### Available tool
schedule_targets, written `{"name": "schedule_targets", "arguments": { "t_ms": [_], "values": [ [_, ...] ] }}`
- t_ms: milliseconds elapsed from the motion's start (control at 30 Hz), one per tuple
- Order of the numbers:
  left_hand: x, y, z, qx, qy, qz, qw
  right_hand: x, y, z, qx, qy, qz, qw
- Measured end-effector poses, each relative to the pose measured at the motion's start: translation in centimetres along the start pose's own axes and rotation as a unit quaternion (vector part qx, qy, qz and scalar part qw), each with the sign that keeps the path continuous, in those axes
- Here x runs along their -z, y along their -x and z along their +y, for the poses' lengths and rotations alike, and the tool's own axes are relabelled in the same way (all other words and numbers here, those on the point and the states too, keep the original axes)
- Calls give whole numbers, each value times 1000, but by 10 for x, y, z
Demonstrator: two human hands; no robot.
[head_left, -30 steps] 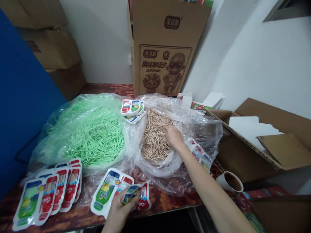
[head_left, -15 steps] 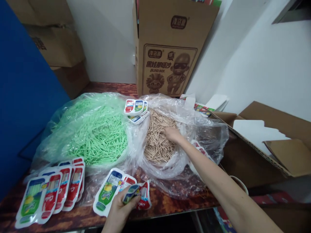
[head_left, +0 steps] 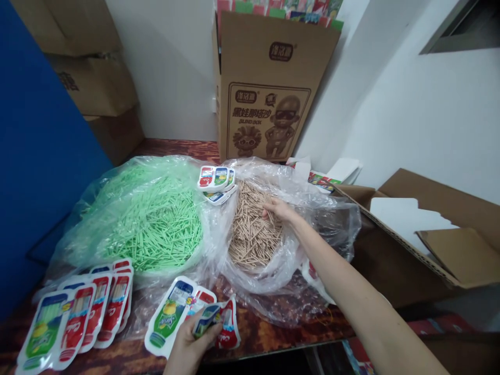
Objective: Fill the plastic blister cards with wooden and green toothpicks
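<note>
A person's right hand (head_left: 280,209) touches brown sticks (head_left: 253,237) in an open plastic bag (head_left: 250,279), while the left hand (head_left: 191,344) grips a bent packet (head_left: 229,329) near the edge of a wood-patterned table (head_left: 269,339) — green sticks (head_left: 167,224) heaped alongside, overlapping packets (head_left: 82,316) at far left, a printed carton (head_left: 263,70) behind.

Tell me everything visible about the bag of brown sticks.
The bag looks like thin clear plastic, crumpled and open on top, its edge spread around a heap of thin brown sticks. It sits on the reddish-brown table, right of the green sticks. The right hand touches the sticks inside. Small packets lie by its far left edge.
</note>
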State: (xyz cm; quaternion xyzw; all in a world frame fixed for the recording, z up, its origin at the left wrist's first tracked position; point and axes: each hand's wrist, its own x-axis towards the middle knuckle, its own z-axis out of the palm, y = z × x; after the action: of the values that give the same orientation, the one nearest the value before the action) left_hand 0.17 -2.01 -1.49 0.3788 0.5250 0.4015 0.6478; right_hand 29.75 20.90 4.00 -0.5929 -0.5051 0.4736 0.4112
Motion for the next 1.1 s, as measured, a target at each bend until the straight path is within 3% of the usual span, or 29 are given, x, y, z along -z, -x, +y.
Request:
{"name": "schedule_targets", "arguments": {
  "t_ms": [167, 367, 600, 900, 1100],
  "values": [
    [2, 3, -2, 6, 1, 3, 1000, 4, -4, 2, 0, 10, 2, 1000],
    [1, 2, 1, -2, -11, 17, 1000, 8, -10, -5, 46, 32, 23, 998],
    [-1, 1, 1, -6, -13, 4, 1000, 6, -7, -18, 71, -4, 22, 997],
    [6, -1, -5, 0, -24, 13, 1000, 4, -9, -18, 38, -54, 35, 997],
    [-1, 2, -3, 14, -9, 28, 999, -8, 0, -6, -11, -83, 29, 996]
  ]
}}
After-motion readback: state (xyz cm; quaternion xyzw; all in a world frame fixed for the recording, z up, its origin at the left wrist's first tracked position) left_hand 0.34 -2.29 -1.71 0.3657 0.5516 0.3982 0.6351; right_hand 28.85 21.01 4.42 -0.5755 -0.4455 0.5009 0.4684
